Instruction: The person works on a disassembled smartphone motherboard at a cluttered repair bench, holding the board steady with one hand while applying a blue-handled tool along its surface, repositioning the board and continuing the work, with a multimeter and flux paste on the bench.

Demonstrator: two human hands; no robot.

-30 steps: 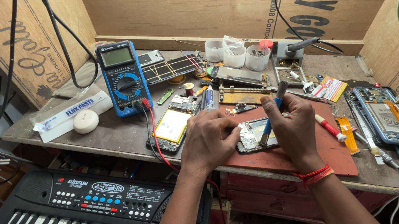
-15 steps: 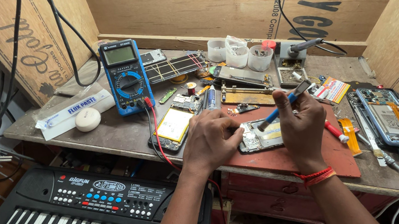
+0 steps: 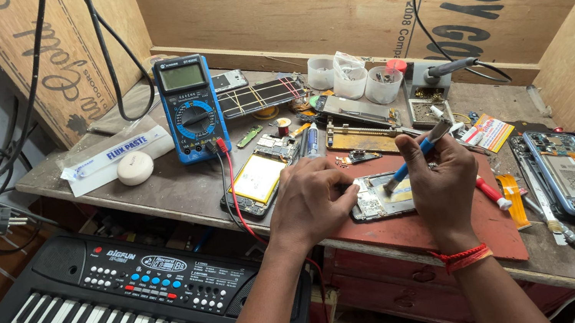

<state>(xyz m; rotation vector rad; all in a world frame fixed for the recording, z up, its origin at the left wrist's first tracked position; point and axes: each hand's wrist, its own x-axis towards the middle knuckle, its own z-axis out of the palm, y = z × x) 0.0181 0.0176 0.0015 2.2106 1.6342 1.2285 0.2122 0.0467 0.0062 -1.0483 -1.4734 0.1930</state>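
Far left, off the front edge of the table (image 3: 176, 195), sits a black electronic keyboard with white keys (image 3: 131, 297). On the table up there you've got a flat white tube (image 3: 116, 153) with a round white puck (image 3: 134, 167) just beside it, then a blue handheld multimeter (image 3: 190, 107) standing tilted, its red and black leads trailing down toward the front edge. Next to that lies an opened phone with a yellowish battery showing (image 3: 257, 182).

The left hand (image 3: 313, 200) comes next: fingers curled down, tips pressing on the left edge of the opened phone with its back cover off (image 3: 380, 196), pinning it flat. That phone lies on a dark red work mat (image 3: 462, 226) between the two hands, near the front of the table.

The right hand (image 3: 442, 178) has its fingers closed around a blue-handled brush (image 3: 412, 160), held tilted, bristle end down touching the phone's exposed insides, grey tail sticking up to the right. An orange-red thread band (image 3: 463, 257) wraps that wrist.

Further right there's a red-handled tool (image 3: 491, 192) on the mat, and another opened blue-framed phone (image 3: 570, 172) near the right edge. Small clear plastic cups (image 3: 356, 80) sit at the back.
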